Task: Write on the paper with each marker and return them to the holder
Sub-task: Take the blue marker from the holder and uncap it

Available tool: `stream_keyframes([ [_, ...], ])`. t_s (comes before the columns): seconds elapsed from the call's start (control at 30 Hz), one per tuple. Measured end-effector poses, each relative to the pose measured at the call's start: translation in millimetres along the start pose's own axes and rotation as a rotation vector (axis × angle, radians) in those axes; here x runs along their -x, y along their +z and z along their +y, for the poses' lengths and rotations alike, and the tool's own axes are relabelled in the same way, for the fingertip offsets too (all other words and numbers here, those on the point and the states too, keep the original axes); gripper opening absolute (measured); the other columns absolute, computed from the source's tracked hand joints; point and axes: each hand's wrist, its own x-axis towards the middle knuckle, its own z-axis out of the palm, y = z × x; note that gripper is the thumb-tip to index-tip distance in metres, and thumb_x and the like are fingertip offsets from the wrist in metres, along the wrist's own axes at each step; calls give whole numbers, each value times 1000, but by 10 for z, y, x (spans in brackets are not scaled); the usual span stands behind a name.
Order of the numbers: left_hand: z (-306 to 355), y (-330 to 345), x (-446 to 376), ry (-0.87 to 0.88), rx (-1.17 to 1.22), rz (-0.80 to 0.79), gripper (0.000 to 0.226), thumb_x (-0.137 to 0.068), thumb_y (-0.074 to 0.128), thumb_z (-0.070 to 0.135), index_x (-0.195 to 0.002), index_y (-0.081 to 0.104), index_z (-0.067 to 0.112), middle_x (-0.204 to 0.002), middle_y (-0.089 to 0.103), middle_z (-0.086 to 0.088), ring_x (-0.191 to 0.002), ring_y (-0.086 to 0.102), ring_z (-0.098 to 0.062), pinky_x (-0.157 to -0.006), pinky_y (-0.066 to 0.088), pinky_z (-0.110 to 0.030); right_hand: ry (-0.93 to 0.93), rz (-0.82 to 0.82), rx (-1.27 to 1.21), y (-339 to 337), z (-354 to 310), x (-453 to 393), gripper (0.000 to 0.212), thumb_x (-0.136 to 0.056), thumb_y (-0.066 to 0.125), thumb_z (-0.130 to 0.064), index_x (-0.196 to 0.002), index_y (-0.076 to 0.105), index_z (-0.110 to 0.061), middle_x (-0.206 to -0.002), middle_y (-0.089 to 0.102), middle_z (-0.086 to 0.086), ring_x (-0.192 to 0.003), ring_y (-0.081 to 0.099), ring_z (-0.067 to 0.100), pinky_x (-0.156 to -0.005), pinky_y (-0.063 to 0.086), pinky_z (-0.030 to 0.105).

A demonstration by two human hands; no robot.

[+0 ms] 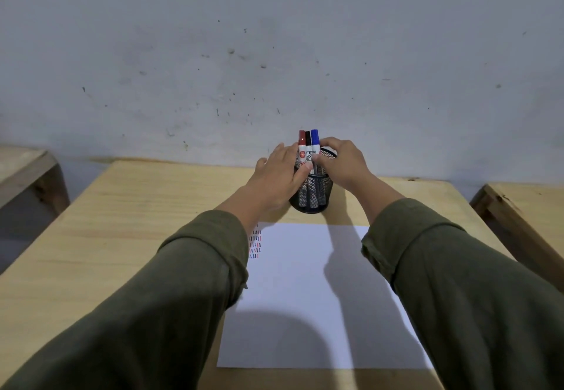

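Left grip [279,173] clamped on mesh holder [309,197]; right grip [338,160] pinching blue marker [315,142]; paper [305,292] at 6 o'clock on tabletop [137,206].

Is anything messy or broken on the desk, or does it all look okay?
Nothing stands out. The red marker, black marker and blue marker stand capped in the mesh holder, which sits upright. The paper lies flat, with small neat marks near its far left corner. Nothing looks spilled or broken.
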Motion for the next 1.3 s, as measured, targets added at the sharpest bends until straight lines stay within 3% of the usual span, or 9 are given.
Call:
stream_keyframes([
  [0.33, 9, -9, -3, -42, -22, -24, 66, -95, 22, 50, -147, 7, 12, -157, 15, -9, -146, 3, -20, -115, 11, -48, 41, 118, -51, 32, 11, 49, 15, -83, 68, -20, -94, 64, -11, -109, 55, 6, -94, 50, 17, -75, 36, 25],
  [0.5, 27, -66, 2, -55, -43, -38, 71, -93, 23, 54, -147, 3, 13, -158, 10, -7, -146, -2, -19, -115, 8, -51, 35, 176, -120, -91, -66, 69, 17, -85, 65, -23, -97, 63, -11, -121, 57, 8, -110, 51, 20, -84, 37, 27],
  [0.67, 203, -372, 19, 26, 38, 228, 57, -96, 27, 44, -146, 14, 22, -156, 19, -4, -145, 7, -16, -114, 9, -49, -51, 278, -188, -349, -312, 142, 19, -87, 62, -26, -102, 61, -14, -109, 62, 1, -102, 53, 14, -82, 34, 24],
  [0.77, 401, -661, 48, 151, 126, 430, 48, -96, 35, 35, -143, 25, 31, -146, 38, 0, -137, 28, -16, -106, 20, -43, -131, 336, -187, -460, -494, 251, 17, -88, 62, -24, -101, 60, -13, -106, 67, 1, -95, 54, 8, -82, 36, 23],
  [0.97, 690, -963, 297, 300, 112, 481, 38, -93, 46, 23, -130, 48, 30, -120, 62, 6, -115, 48, -19, -96, 31, -39, -277, 299, -77, -495, -694, 614, 15, -88, 61, -25, -97, 60, -13, -96, 67, 1, -89, 59, 9, -68, 32, 15],
  [1.07, 707, -1003, 459, 262, 172, 513, 21, -89, 52, 16, -108, 61, 18, -99, 69, 1, -99, 55, -24, -90, 41, -41, -310, 270, -37, -491, -734, 815, 9, -88, 60, -26, -93, 62, -18, -91, 65, -1, -94, 61, 16, -69, 38, 18],
  [1.1, 692, -1004, 508, 233, 205, 516, 17, -88, 53, 15, -103, 61, 16, -95, 69, -1, -95, 55, -24, -87, 41, -36, -307, 261, -49, -491, -744, 879, 9, -87, 61, -26, -92, 63, -19, -92, 66, 1, -94, 62, 17, -74, 44, 18],
  [1.2, 620, -970, 674, 127, 311, 529, 11, -88, 53, 14, -96, 61, 16, -89, 65, 2, -87, 53, -16, -70, 30, -18, -278, 230, -77, -500, -773, 1058, 14, -83, 66, -26, -96, 65, -20, -88, 67, 1, -90, 64, 20, -87, 51, 42],
  [1.3, 530, -897, 841, -3, 457, 537, 11, -89, 52, 12, -94, 61, 17, -87, 62, 5, -83, 53, -11, -65, 29, -13, -226, 181, -77, -518, -812, 1192, 18, -80, 70, -35, -93, 63, -25, -79, 67, -5, -80, 65, 17, -82, 52, 42],
])
